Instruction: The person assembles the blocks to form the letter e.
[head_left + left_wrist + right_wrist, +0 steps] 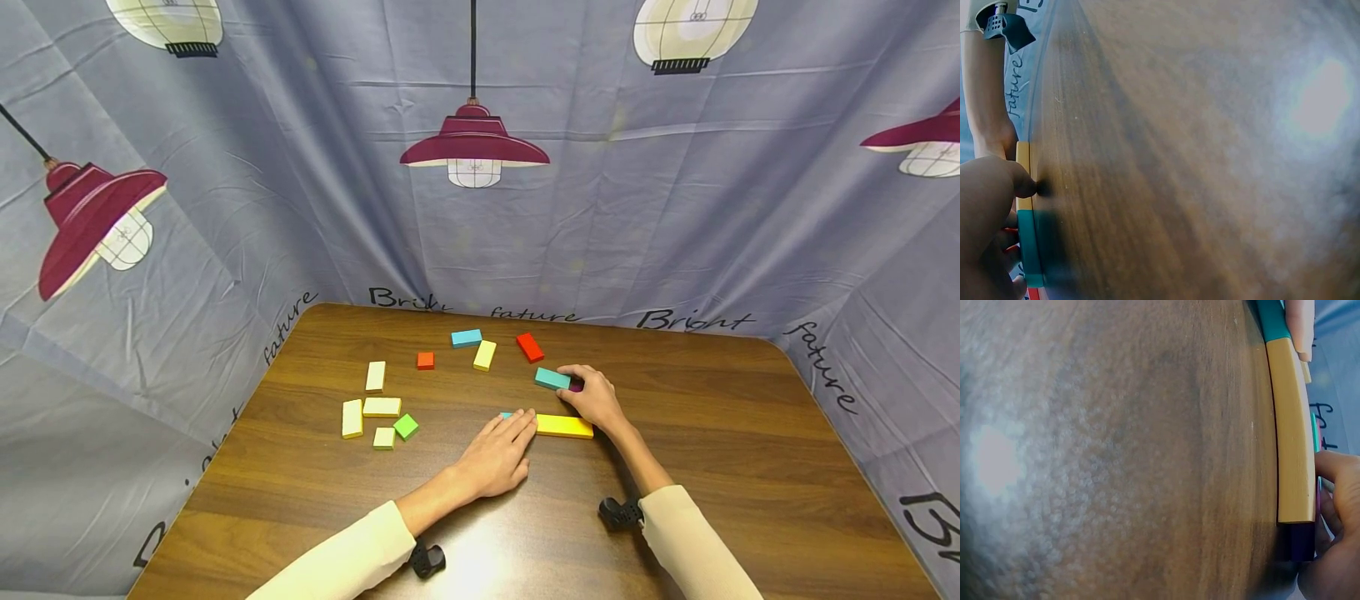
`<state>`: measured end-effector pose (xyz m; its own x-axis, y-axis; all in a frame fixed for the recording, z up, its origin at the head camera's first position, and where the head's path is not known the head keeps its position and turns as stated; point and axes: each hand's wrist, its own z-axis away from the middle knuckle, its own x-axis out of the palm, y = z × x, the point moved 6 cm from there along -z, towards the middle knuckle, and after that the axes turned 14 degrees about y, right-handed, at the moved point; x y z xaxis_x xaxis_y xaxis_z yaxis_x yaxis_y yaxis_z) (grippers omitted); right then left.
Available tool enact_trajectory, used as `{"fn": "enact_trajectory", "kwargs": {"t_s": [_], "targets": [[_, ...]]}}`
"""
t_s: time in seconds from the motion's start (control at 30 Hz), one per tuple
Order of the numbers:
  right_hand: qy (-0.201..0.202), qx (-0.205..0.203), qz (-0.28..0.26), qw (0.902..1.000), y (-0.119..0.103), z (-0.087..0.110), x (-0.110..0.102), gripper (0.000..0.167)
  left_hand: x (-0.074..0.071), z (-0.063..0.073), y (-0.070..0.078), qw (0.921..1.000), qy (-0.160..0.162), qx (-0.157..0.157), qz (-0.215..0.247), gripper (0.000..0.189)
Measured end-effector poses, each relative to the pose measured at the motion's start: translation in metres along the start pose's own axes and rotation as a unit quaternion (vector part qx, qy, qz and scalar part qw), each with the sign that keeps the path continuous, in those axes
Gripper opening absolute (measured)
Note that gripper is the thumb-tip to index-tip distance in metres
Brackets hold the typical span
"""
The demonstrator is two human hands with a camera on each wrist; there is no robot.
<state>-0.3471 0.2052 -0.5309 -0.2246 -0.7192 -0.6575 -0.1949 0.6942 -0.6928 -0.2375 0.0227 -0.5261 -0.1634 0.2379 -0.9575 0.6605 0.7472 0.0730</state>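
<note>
My left hand (497, 457) lies across a row of blocks with its fingers extended. Under its fingertips a teal block (506, 415) peeks out, and a long yellow block (564, 427) extends to the right. Behind this row, my right hand (596, 402) pinches a purple block (576, 386) between thumb and fingers, most of it hidden by the hand. At its left end is another teal block (552, 378). In the right wrist view, a dark purple block face (1301, 542) shows just past the end of the yellow block.
Behind the hands lie a red block (529, 347), a blue block (467, 338), a pale yellow block (485, 356) and a small red block (426, 361). Several cream blocks (382, 407) and a green block (406, 427) are at left. A curtain (480, 250) borders the table's back.
</note>
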Motion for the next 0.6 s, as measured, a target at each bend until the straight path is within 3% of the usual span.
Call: {"fn": "enact_trajectory", "kwargs": {"t_s": [0.6], "targets": [[-0.003, -0.006, -0.003, 1.0000, 0.0005, 0.0010, 0.0006, 0.040, 0.0002, 0.0004, -0.0002, 1.0000, 0.006, 0.003, -0.002, 0.059]]}}
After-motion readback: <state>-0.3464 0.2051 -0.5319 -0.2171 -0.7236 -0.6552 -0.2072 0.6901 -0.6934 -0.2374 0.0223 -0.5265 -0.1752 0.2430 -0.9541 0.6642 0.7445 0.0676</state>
